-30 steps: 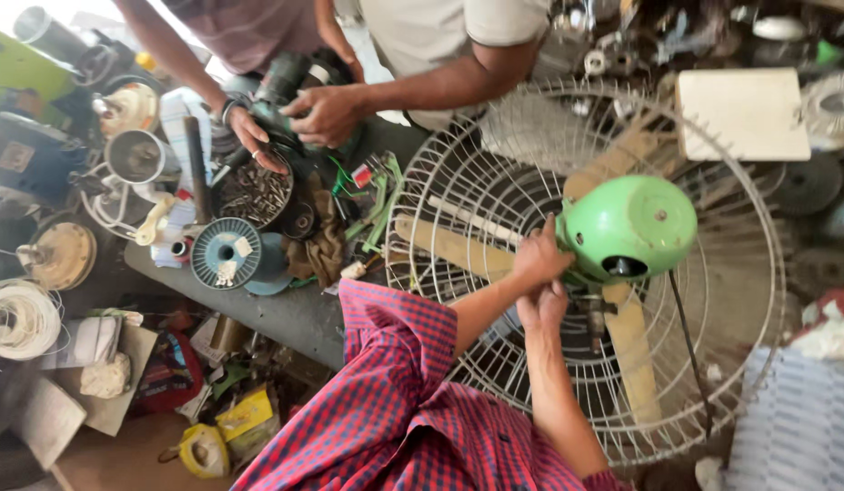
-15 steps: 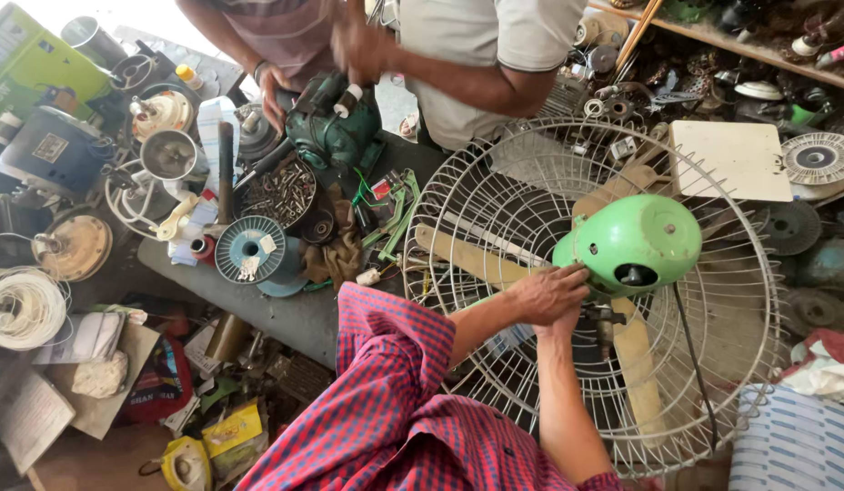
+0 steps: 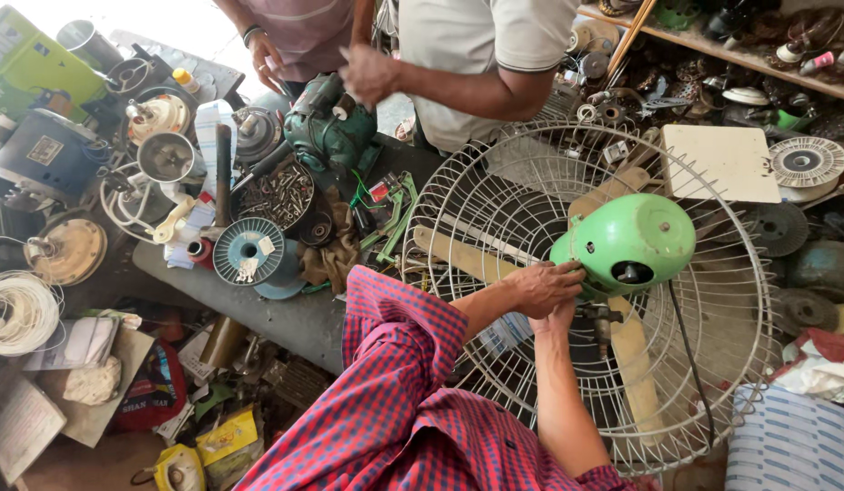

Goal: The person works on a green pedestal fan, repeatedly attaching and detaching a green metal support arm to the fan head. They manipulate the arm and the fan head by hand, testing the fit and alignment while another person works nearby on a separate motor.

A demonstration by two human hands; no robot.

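Just right of the left hand [image 3: 542, 286] sits the green motor housing [image 3: 633, 241], touching.

Both forearms extended forward, converging; left hand [image 3: 545, 286] fingers curled, gripping; right hand [image 3: 560, 318] tucked beneath, mostly hidden.

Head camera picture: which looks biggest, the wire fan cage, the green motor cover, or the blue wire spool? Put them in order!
1. Wire fan cage, by far the widest.
2. Green motor cover, touched by both hands.
3. Blue wire spool, somewhat smaller than the cover; it seems to lie a bit farther from the camera, so that gap is less sure.
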